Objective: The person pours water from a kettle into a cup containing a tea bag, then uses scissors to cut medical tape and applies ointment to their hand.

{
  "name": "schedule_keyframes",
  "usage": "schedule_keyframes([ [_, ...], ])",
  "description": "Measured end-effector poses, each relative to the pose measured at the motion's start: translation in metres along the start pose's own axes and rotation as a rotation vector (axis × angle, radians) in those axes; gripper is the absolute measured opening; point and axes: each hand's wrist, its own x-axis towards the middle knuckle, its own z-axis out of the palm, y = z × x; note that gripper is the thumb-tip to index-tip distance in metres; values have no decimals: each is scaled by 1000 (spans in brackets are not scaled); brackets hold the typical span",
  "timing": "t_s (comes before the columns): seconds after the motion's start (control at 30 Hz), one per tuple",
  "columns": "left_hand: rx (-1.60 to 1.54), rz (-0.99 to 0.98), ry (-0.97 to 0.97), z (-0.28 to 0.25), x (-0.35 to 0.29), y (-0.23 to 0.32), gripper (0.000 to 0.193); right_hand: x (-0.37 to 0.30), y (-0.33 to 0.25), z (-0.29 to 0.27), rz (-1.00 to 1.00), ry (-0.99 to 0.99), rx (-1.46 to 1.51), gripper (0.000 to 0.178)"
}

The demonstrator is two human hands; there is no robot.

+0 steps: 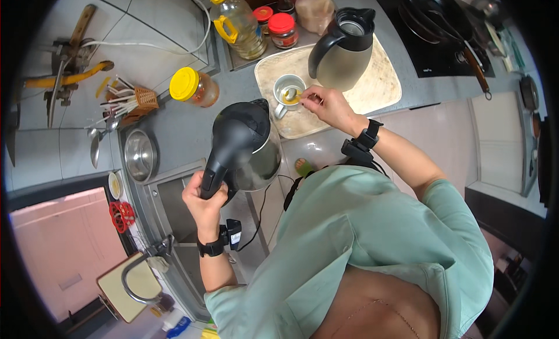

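Observation:
My left hand is wrapped round the black handle of an electric kettle with a steel body and black lid. The kettle is up over the counter's front part, its spout end near the mug. A light-coloured mug stands on a worn cutting board, its handle toward me. My right hand is closed at the mug's right rim, pinching a spoon whose bowl is inside the mug. Something yellowish shows in there; I cannot make out what. Just behind my right hand stands a beige thermos jug with a black top.
At the back are an oil bottle and a red-lidded jar. A yellow-lidded jar stands left of the board, a steel bowl by the sink. Right, a pan sits on the black cooktop.

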Motion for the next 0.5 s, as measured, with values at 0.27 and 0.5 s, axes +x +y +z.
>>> schedule_keyframes([
  [0.27,-22,-22,-195,4,49,-6,16,-1,-5,-1,85,210,-20,15],
  [0.5,37,-37,-281,11,71,-5,17,0,-19,-7,72,275,-49,16],
])
